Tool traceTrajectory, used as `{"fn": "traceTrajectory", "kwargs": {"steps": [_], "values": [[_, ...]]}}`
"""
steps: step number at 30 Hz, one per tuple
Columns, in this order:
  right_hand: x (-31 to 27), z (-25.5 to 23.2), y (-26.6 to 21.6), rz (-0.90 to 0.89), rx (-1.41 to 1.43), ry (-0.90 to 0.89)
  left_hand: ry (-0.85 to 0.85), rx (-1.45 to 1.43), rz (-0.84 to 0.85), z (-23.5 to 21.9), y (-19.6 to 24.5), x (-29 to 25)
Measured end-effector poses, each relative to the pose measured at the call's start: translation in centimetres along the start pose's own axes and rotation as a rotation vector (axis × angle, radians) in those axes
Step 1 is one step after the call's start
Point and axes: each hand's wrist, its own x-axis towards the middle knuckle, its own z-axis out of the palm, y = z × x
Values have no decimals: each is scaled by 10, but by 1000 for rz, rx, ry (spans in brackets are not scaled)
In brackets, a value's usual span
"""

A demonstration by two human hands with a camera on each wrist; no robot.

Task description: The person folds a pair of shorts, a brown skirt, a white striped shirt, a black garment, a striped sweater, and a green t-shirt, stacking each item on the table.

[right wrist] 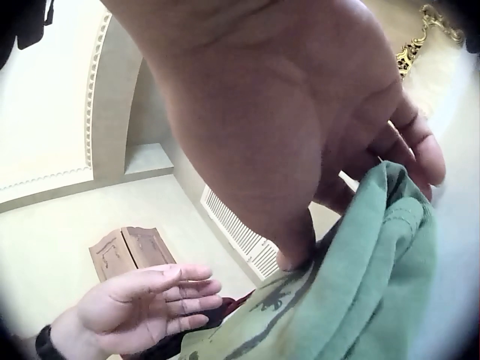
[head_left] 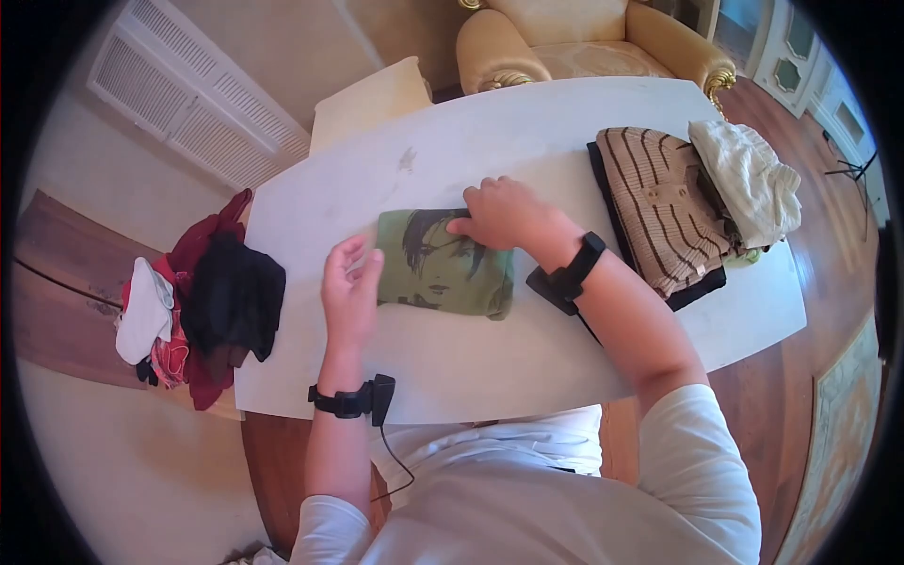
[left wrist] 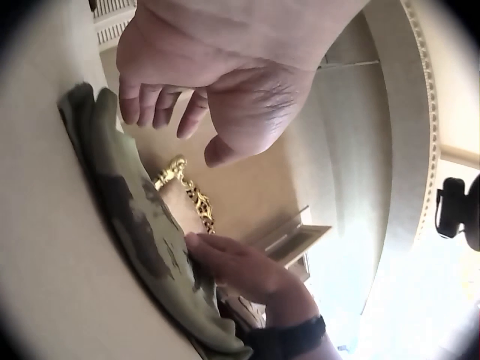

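Note:
A folded green T-shirt (head_left: 443, 268) with a dark printed face lies on the white table (head_left: 527, 367). My right hand (head_left: 508, 212) is at its far right edge. In the right wrist view, the thumb of that hand presses on the print while the fingers curl behind the folded layers (right wrist: 382, 247), pinching them. My left hand (head_left: 350, 287) is held just beside the T-shirt's left edge, palm turned inward and fingers loosely bent. Nothing is between the left fingers, and the left wrist view shows that hand (left wrist: 217, 82) raised above the cloth.
At the table's right lie a striped brown knit garment (head_left: 650, 207) on dark cloth and a white garment (head_left: 749, 179). On the left sits a heap with black cloth (head_left: 235, 292), dark red cloth (head_left: 209, 240) and white cloth (head_left: 146, 301). A gold armchair (head_left: 584, 47) stands beyond the table.

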Motion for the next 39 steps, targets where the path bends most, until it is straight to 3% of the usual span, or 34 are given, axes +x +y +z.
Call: {"fn": "traceTrajectory", "kwargs": {"steps": [3,9,12,15,21,24,27,30,33,36,39], "values": [[2,11,-3,-69,17,174,71,71,-58,-32,-26,2],[7,17,-12,-149,92,118,-311,-229,-615,-36,36,-65],[7,12,-14,-94,174,-42,-327,-270,-578,-37,30,-79],[9,12,-15,-91,269,-119,-330,-272,-403,-38,7,-82],[-3,-9,-31,-123,678,-276,-244,-401,-273,-27,26,-81],[-8,-15,-43,-173,751,-226,-194,-493,-342,-16,57,-85],[-22,-26,-63,-277,704,-33,-241,-686,-374,-12,80,-86],[-56,-49,-95,-323,719,-13,-345,-1152,-339,-17,78,-85],[-74,-41,-111,-547,735,139,-272,-1269,-376,-28,70,-74],[-73,-68,-102,-465,867,-63,-239,-1268,-593,-33,56,-64],[-48,-62,-79,-442,860,256,-207,-1252,-608,-27,61,-67]]}}
